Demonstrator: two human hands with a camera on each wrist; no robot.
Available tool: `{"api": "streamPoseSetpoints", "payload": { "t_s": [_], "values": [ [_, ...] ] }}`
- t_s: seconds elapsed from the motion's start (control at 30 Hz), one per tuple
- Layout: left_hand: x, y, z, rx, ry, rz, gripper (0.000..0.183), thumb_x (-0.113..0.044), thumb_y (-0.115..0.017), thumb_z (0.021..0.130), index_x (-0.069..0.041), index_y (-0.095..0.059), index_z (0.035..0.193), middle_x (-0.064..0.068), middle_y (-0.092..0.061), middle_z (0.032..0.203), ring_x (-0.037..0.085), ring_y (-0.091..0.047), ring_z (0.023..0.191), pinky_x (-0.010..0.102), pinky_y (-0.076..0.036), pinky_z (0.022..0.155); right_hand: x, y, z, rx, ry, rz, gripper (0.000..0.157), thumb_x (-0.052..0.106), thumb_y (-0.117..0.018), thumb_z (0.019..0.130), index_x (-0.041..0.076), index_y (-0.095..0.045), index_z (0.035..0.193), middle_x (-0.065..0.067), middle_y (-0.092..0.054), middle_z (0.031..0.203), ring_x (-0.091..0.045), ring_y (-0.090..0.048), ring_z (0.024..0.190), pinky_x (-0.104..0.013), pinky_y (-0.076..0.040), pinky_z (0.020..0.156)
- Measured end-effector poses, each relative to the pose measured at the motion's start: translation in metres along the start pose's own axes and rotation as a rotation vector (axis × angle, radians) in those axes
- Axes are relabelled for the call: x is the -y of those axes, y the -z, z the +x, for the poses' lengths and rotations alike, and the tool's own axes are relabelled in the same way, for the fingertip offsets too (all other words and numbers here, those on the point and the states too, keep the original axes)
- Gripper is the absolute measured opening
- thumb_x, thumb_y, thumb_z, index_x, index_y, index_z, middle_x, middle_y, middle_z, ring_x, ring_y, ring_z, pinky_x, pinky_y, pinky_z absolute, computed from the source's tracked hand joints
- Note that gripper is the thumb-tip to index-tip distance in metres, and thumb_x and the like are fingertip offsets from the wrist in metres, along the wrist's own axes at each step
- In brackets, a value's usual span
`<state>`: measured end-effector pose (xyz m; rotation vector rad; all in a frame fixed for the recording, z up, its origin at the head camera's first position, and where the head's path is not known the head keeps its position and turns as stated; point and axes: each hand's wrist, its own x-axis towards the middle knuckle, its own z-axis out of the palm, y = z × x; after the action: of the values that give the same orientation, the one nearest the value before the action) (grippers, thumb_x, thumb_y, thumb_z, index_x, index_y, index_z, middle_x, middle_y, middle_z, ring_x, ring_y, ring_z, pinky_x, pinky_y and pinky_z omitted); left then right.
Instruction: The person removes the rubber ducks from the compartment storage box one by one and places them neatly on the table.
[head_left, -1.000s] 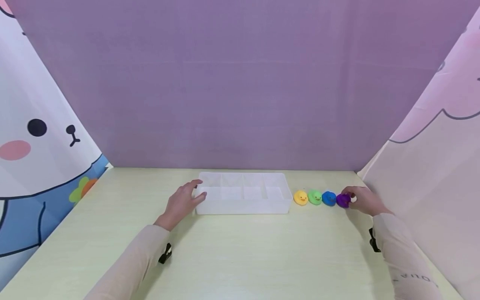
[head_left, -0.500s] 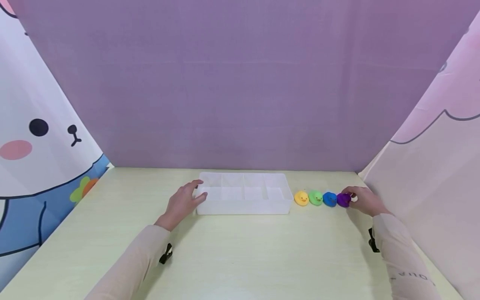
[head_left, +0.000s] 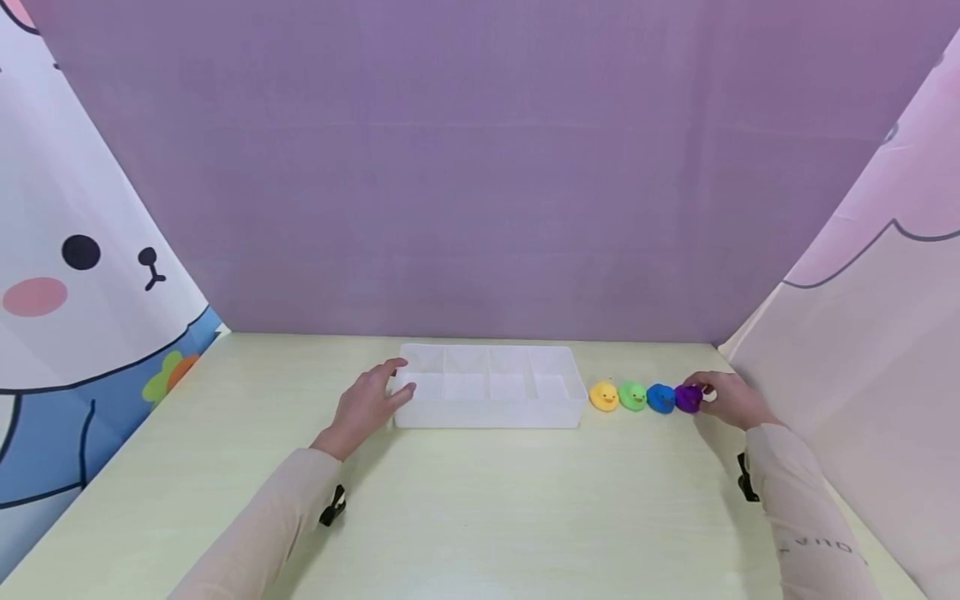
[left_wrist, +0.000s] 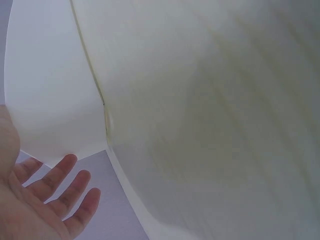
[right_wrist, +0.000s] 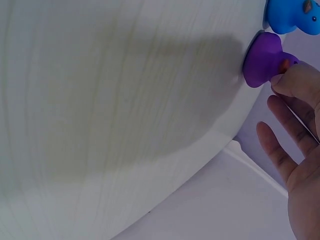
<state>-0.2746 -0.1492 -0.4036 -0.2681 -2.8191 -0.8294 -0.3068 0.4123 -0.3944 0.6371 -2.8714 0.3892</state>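
A white box (head_left: 487, 415) with several compartments stands on the table. At its left end is my left hand (head_left: 363, 407), thumb and index finger spread and touching the box; in the left wrist view the other fingers (left_wrist: 75, 192) stand loosely apart. Right of the box, four-coloured toys form a row: a yellow rubber duck (head_left: 603, 397), a green rubber duck (head_left: 633, 397), a blue rubber duck (head_left: 661, 398) and a purple rubber duck (head_left: 686, 398). My right hand (head_left: 735, 402) pinches the purple duck by its head, and the duck's base sits on the table.
The pale wood-grain table (head_left: 487, 508) runs back to a purple cloth backdrop (head_left: 480, 167). Printed cloth hangs at the left (head_left: 97, 333) and a pale pink cloth (head_left: 877, 358) flanks the right side, close to my right arm.
The head view has shifted very slightly. Both hands, the box and the ducks hold the same places relative to each other.
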Motion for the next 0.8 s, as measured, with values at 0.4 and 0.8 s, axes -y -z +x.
{"api": "streamPoseSetpoints", "payload": {
  "t_s": [0.4, 0.8],
  "values": [
    [0.003, 0.000, 0.002, 0.007, -0.036, -0.025, 0.054, -0.044, -0.053, 0.088, -0.012, -0.045, 0.132, 0.016, -0.059, 0.119, 0.033, -0.055, 0.105, 0.049, -0.048, 0.078, 0.000, 0.002, 0.001, 0.024, -0.021, 0.005, 0.035, -0.006, -0.069, 0.067, 0.000, -0.065, 0.101, -0.017, -0.066, 0.095, -0.030, -0.059, 0.083, -0.045, -0.049, 0.072],
    [0.011, 0.006, 0.002, 0.102, -0.087, -0.124, 0.066, -0.049, -0.048, 0.089, -0.010, -0.032, 0.140, 0.019, -0.049, 0.130, 0.035, -0.051, 0.113, 0.051, -0.043, 0.090, 0.006, 0.007, -0.003, -0.012, -0.001, -0.027, 0.037, 0.000, -0.069, 0.069, -0.006, -0.061, 0.105, -0.023, -0.064, 0.102, -0.035, -0.060, 0.083, -0.047, -0.049, 0.072]
  ]
}}
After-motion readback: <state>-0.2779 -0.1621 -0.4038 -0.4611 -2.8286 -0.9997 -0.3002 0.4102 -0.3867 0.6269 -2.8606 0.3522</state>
